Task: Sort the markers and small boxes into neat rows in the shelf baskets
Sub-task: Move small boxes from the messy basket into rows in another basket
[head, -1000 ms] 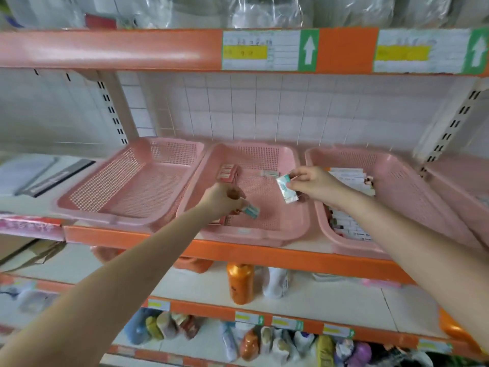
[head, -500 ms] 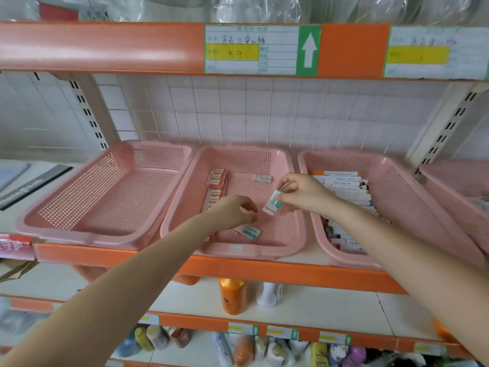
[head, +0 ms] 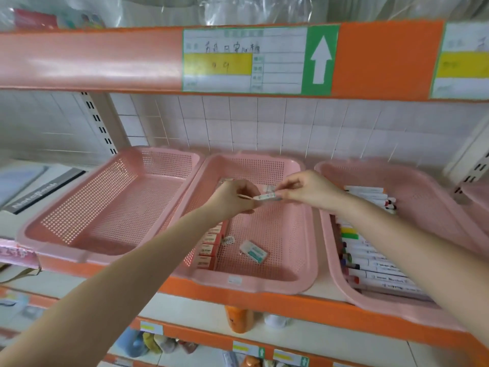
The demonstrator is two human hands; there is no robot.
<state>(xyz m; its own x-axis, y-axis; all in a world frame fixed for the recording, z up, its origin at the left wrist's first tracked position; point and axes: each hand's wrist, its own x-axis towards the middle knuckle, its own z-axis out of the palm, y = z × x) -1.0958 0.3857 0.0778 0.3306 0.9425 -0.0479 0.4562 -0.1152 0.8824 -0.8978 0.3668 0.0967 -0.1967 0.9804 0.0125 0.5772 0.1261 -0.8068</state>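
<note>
Arms outstretched — left hand (head: 232, 200) and right hand (head: 309, 190) close together, fingers (head: 289, 185) pinched on one small box (head: 267, 196).

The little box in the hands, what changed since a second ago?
The left hand rose from the floor of the middle basket to the right hand and took hold of the small box; both now pinch it, one at each end. The loose box on the floor, the row of boxes by the left wall and the markers in the right basket stayed put.
</note>
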